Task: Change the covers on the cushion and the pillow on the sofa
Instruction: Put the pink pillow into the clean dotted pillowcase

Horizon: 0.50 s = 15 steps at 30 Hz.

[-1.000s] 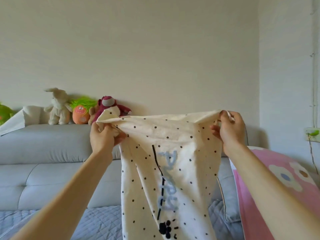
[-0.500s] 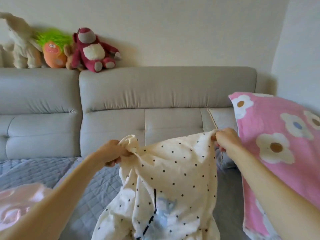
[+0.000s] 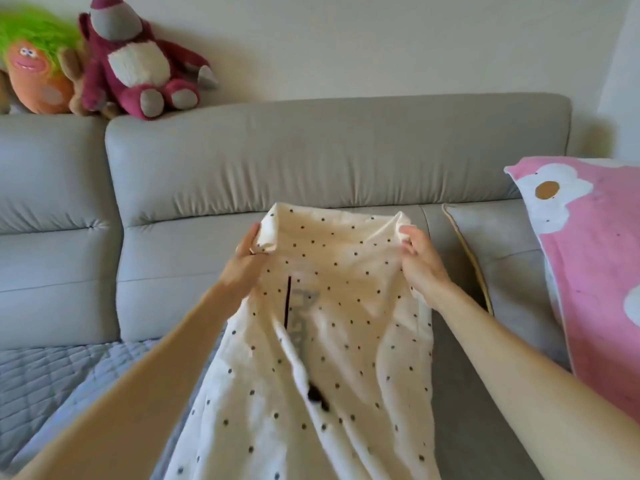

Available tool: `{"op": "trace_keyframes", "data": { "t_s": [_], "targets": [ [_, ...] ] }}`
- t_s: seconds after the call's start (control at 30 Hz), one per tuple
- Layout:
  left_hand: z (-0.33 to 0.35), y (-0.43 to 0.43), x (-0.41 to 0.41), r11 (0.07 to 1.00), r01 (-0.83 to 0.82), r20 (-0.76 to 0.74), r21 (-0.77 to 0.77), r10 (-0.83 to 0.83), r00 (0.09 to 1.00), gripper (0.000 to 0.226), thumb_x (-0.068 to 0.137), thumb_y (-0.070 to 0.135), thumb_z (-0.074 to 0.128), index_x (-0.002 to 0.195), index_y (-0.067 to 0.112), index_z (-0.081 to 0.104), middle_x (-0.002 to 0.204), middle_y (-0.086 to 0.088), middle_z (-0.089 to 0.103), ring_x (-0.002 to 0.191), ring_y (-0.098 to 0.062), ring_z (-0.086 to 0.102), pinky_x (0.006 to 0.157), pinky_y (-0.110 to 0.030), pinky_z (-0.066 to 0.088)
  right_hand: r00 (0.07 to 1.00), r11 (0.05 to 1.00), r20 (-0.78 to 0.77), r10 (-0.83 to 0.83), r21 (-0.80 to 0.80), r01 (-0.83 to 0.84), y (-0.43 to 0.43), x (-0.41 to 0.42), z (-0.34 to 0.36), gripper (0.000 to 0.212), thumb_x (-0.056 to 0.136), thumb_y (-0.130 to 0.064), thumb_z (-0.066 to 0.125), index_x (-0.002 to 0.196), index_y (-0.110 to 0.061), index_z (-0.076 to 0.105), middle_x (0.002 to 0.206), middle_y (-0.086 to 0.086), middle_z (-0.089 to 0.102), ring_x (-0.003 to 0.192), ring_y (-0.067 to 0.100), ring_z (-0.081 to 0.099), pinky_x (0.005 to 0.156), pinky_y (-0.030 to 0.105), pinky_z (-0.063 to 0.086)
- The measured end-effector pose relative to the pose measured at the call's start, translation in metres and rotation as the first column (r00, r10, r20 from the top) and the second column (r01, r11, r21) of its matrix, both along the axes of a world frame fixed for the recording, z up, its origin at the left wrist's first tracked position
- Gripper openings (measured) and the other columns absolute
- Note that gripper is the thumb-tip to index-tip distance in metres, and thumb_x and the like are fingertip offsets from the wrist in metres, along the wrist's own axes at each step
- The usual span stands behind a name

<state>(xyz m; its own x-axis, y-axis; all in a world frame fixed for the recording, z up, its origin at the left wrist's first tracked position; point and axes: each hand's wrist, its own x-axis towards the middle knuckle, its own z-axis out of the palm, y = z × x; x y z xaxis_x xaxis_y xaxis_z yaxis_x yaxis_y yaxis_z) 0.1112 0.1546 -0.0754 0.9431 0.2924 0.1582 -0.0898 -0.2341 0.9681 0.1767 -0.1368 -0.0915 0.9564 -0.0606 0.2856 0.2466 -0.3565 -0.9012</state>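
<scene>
A cream cover with black dots [image 3: 332,341] lies stretched over the grey sofa [image 3: 311,161], its far edge against the backrest. My left hand [image 3: 244,263] grips the cover's far left corner. My right hand [image 3: 420,265] pinches the far right corner. Blue lettering and a black line are printed down the cover's middle. A pink pillow with white flowers [image 3: 588,271] leans at the right end of the sofa. A grey cushion with a yellow edge [image 3: 498,258] sits between the cover and the pink pillow.
A dark red plush bear [image 3: 138,64] and an orange plush with green hair [image 3: 34,71] sit on top of the backrest at the left. A blue-grey quilted mat [image 3: 52,382] covers the seat.
Both hands have brought the cover down from held up in the air and laid it out flat on the seat, its far edge now nearer the backrest.
</scene>
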Motion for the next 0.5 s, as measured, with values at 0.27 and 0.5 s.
{"op": "trace_keyframes", "data": {
  "t_s": [0.27, 0.5],
  "targets": [
    [-0.057, -0.008, 0.035, 0.686, 0.312, -0.371, 0.657, -0.067, 0.926, 0.09, 0.094, 0.005, 0.048, 0.152, 0.047, -0.007, 0.081, -0.002, 0.051, 0.057, -0.012, 0.041, 0.059, -0.023, 0.04, 0.942, 0.839, -0.312, 0.127, -0.474, -0.269, -0.002, 0.019, -0.05, 0.063, 0.094, -0.005, 0.037, 0.151, -0.033, 0.037, 0.16, 0.004, 0.028, 0.131, 0.028, 0.047, 0.092, 0.03, 0.048],
    [-0.087, -0.016, -0.066, 0.556, 0.369, -0.389, 0.745, -0.087, 0.917, 0.05, 0.097, 0.028, 0.052, 0.145, 0.04, 0.039, 0.131, 0.007, 0.057, 0.108, -0.014, 0.056, 0.096, -0.027, 0.044, 0.945, 0.818, -0.251, 0.212, -0.484, -0.312, -0.03, -0.111, -0.09, 0.048, 0.094, -0.052, 0.056, 0.139, -0.033, 0.051, 0.142, -0.016, 0.051, 0.134, 0.005, 0.043, 0.101, 0.021, 0.035]
  ]
}}
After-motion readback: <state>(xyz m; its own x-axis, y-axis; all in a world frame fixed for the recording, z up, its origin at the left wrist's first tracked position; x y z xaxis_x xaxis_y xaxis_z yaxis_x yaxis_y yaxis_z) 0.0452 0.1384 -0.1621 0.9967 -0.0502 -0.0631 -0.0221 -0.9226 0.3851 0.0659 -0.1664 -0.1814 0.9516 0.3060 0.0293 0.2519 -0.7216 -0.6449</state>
